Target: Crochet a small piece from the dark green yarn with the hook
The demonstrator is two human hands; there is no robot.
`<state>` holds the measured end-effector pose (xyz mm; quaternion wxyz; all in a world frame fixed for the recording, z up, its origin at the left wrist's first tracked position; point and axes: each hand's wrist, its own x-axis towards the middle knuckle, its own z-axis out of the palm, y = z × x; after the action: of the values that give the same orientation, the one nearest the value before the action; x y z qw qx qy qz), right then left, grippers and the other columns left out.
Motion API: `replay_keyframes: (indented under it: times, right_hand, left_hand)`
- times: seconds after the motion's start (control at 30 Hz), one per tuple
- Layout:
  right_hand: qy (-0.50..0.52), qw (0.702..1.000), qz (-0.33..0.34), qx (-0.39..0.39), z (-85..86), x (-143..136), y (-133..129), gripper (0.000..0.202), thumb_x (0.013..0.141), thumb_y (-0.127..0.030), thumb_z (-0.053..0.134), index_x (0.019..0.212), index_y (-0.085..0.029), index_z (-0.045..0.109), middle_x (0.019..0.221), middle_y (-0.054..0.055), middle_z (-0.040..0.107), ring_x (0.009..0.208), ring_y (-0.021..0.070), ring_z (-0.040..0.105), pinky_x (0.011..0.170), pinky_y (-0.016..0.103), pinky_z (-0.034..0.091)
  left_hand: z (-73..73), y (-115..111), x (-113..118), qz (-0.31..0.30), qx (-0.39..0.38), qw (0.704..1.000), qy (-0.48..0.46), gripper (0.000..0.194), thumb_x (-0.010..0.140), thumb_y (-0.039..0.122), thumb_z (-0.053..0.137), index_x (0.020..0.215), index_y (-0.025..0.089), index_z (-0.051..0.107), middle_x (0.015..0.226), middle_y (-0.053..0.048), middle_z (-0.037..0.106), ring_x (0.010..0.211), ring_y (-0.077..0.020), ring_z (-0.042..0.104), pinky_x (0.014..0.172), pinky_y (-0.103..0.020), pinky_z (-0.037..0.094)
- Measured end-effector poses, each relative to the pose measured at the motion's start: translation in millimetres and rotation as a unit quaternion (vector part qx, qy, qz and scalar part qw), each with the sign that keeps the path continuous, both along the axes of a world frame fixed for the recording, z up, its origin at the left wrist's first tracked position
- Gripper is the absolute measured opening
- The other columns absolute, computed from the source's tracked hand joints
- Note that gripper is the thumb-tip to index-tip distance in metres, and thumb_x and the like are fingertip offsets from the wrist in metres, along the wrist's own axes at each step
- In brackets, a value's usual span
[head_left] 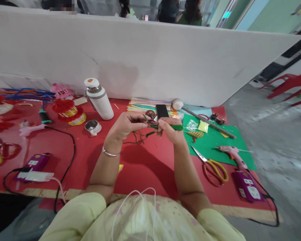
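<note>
My left hand point(129, 125) pinches dark green yarn point(139, 138) between thumb and fingers, above the middle of the red table. Loose strands of it hang below and trail to the left. Just to the right, my right hand point(171, 131) is closed around a crochet hook with a green handle point(177, 127). Its thin shaft points left, toward my left fingertips, where the yarn meets it. A short dark worked piece hangs between the hands. The hook's tip is too small to make out.
Behind my hands lie a multicoloured yarn ball point(150, 115), a black phone point(162, 111) and pipe cleaners point(137, 104). A white thermos point(99, 100) and its cup point(93, 127) stand left. Scissors point(210, 166) and a glue gun point(233, 153) lie right. A white partition point(153, 60) rises behind.
</note>
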<state>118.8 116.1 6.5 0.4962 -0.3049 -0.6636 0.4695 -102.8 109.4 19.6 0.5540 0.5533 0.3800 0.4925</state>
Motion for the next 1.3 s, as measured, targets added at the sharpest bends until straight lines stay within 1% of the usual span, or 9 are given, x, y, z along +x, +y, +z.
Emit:
replay_keyframes:
  times: [0.2, 0.3, 0.4, 0.5, 0.63, 0.77, 0.87, 1.03, 1.3]
  right_hand:
    - [-0.111, 0.976, -0.090, 0.164, 8.3, -2.3, -10.9, 0.048, 0.105, -0.048, 0.058, 0.065, -0.022, 0.065, 0.063, 0.002, 0.064, 0.059, 0.0137, 0.056, 0.059, 0.028, 0.045]
    - [-0.135, 0.953, -0.124, 0.242, -0.3, -12.1, -10.4, 0.036, 0.104, -0.043, 0.062, 0.074, -0.023, 0.064, 0.074, 0.003, 0.065, 0.070, 0.0156, 0.058, 0.068, 0.030, 0.048]
    - [-0.133, 0.935, -0.152, 0.293, -13.3, -24.5, -7.4, 0.025, 0.103, -0.043, 0.065, 0.086, -0.024, 0.065, 0.084, 0.005, 0.069, 0.078, 0.0175, 0.062, 0.074, 0.031, 0.051]
    - [-0.102, 0.932, -0.168, 0.304, -23.3, -30.8, -4.3, 0.026, 0.099, -0.050, 0.070, 0.091, -0.025, 0.067, 0.089, 0.007, 0.072, 0.083, 0.0195, 0.066, 0.079, 0.033, 0.056]
    - [-0.066, 0.940, -0.126, 0.309, -28.9, -24.5, 0.4, 0.028, 0.093, -0.054, 0.076, 0.095, -0.027, 0.073, 0.094, 0.008, 0.076, 0.084, 0.0205, 0.071, 0.079, 0.035, 0.060]
    - [-0.040, 0.947, -0.092, 0.304, -28.2, -12.9, 5.8, 0.034, 0.083, -0.059, 0.083, 0.097, -0.028, 0.080, 0.097, 0.008, 0.079, 0.083, 0.0224, 0.074, 0.079, 0.039, 0.064]
    - [-0.046, 0.957, -0.064, 0.278, -20.9, -5.0, 6.4, 0.037, 0.078, -0.060, 0.087, 0.095, -0.028, 0.083, 0.095, 0.007, 0.079, 0.083, 0.0229, 0.075, 0.080, 0.039, 0.065]
    - [-0.105, 0.958, -0.052, 0.262, -3.9, 6.6, -2.3, 0.013, 0.092, -0.041, 0.082, 0.098, -0.029, 0.084, 0.097, 0.005, 0.080, 0.086, 0.0199, 0.074, 0.080, 0.034, 0.064]
    - [-0.126, 0.953, -0.031, 0.275, 9.6, 16.0, -7.8, 0.011, 0.096, -0.031, 0.076, 0.103, -0.031, 0.085, 0.098, 0.005, 0.081, 0.086, 0.0190, 0.074, 0.078, 0.032, 0.061]
  left_hand:
    - [0.2, -0.6, 4.3, 0.070, 0.042, 0.997, 0.016, 0.027, 0.067, 0.027, 0.096, 0.091, 0.017, 0.088, 0.081, -0.005, 0.077, 0.069, -0.0128, 0.064, 0.060, -0.023, 0.050]
    - [0.8, -0.2, 10.0, 0.103, 0.039, 0.993, -0.031, 0.028, 0.066, 0.025, 0.096, 0.091, 0.017, 0.087, 0.078, -0.003, 0.076, 0.066, -0.0108, 0.064, 0.059, -0.022, 0.049]
    - [2.2, 0.7, 15.5, 0.092, -0.013, 0.989, -0.113, 0.034, 0.062, 0.025, 0.098, 0.094, 0.018, 0.087, 0.073, -0.001, 0.072, 0.056, -0.0065, 0.057, 0.050, -0.019, 0.041]
    - [3.6, 1.7, 15.5, 0.044, -0.067, 0.983, -0.167, 0.035, 0.061, 0.026, 0.098, 0.093, 0.017, 0.086, 0.066, 0.001, 0.067, 0.047, -0.0021, 0.045, 0.043, -0.018, 0.028]
    - [2.4, 4.3, 5.6, -0.038, -0.099, 0.979, -0.176, 0.034, 0.063, 0.025, 0.098, 0.094, 0.017, 0.086, 0.054, 0.005, 0.054, 0.040, 0.0014, 0.025, 0.041, -0.019, 0.018]
    - [-0.8, 8.0, -2.2, -0.103, -0.117, 0.973, -0.169, 0.031, 0.062, 0.023, 0.097, 0.090, 0.015, 0.085, 0.047, 0.008, 0.045, 0.039, 0.0007, 0.019, 0.040, -0.020, 0.012]
    - [-1.6, 9.9, -2.2, -0.116, -0.123, 0.971, -0.170, 0.029, 0.063, 0.021, 0.094, 0.089, 0.014, 0.084, 0.046, 0.008, 0.044, 0.039, 0.0010, 0.017, 0.041, -0.021, 0.012]
    - [0.6, 10.3, 1.6, -0.103, -0.135, 0.973, -0.156, 0.029, 0.061, 0.020, 0.093, 0.088, 0.013, 0.084, 0.048, 0.007, 0.049, 0.039, 0.0009, 0.020, 0.041, -0.021, 0.015]
    - [0.8, 9.7, 0.0, -0.082, -0.129, 0.980, -0.126, 0.026, 0.060, 0.022, 0.093, 0.084, 0.013, 0.084, 0.045, 0.006, 0.046, 0.039, 0.0002, 0.020, 0.042, -0.022, 0.011]
